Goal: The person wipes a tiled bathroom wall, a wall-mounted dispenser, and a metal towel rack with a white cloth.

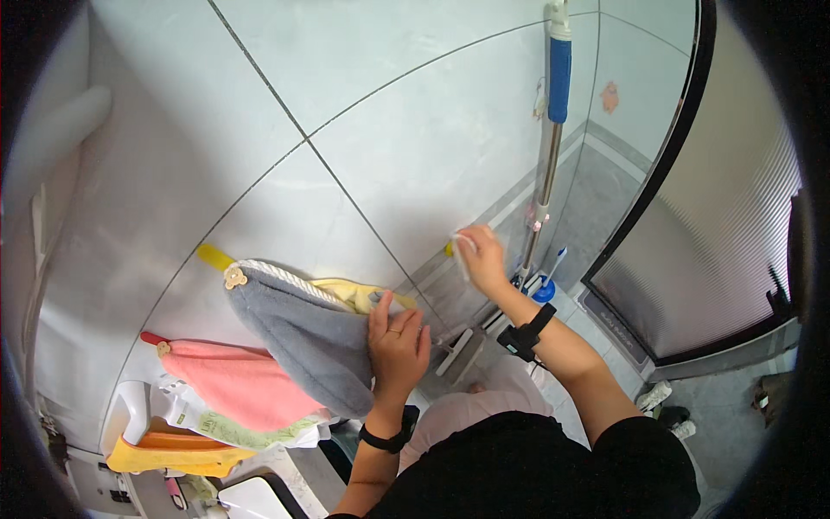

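Note:
My left hand (398, 348) rests against the right edge of a grey towel (298, 324), its fingers stretched out and holding nothing. A white rope trim and a bear-shaped button mark the towel's upper edge, by a yellow hook (214, 257) on the wall. Behind it shows part of a pale yellow towel (350, 294). My right hand (485, 259) is raised close to the tiled wall, its fingers closed on a thin, blurred white strip or loop (463, 253). Next to those fingertips a small yellow piece (450, 248) shows on the wall; most of it is hidden.
A pink towel (238, 381) hangs at the left, above a yellow-orange cloth or pouch (177, 454) and a printed white packet (216, 422). A blue-gripped mop pole (560, 82) leans in the corner. A ribbed glass shower door (726, 216) stands at the right.

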A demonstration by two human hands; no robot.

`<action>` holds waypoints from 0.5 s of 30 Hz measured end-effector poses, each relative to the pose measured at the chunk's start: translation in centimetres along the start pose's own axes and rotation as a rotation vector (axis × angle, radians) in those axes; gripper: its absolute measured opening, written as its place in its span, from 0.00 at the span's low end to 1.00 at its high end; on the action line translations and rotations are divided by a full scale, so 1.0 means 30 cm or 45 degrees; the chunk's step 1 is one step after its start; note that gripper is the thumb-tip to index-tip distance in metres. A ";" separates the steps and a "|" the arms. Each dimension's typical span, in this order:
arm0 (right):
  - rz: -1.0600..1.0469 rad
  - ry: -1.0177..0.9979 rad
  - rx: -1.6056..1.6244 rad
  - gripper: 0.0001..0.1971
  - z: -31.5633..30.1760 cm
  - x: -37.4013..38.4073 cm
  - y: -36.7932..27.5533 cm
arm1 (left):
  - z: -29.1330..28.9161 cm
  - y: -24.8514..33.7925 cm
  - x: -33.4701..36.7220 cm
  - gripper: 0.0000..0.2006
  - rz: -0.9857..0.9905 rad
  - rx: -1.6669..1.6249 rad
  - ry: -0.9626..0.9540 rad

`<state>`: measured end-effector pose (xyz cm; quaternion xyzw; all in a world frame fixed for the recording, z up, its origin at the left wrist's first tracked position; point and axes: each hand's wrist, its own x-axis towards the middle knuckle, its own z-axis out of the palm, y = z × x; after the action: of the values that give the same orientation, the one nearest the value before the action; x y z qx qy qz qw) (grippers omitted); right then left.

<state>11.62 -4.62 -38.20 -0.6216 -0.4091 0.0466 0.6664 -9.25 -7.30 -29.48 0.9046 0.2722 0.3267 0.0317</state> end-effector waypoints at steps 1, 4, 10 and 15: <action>-0.382 -0.070 -0.201 0.05 -0.010 0.011 -0.067 | 0.005 0.001 0.000 0.10 -0.004 0.004 0.002; -0.407 -0.151 -0.260 0.05 -0.017 -0.007 -0.109 | 0.010 0.009 0.005 0.10 0.001 0.002 0.009; -0.290 0.094 -0.146 0.05 0.004 -0.013 -0.079 | 0.003 0.009 0.009 0.09 -0.011 -0.085 0.011; 0.137 0.158 -0.246 0.06 -0.031 -0.016 0.008 | 0.014 0.008 0.011 0.09 -0.003 -0.106 0.037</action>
<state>11.97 -5.57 -38.53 -0.7056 -0.3357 0.0042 0.6240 -8.66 -7.29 -29.55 0.8973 0.2600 0.3505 0.0657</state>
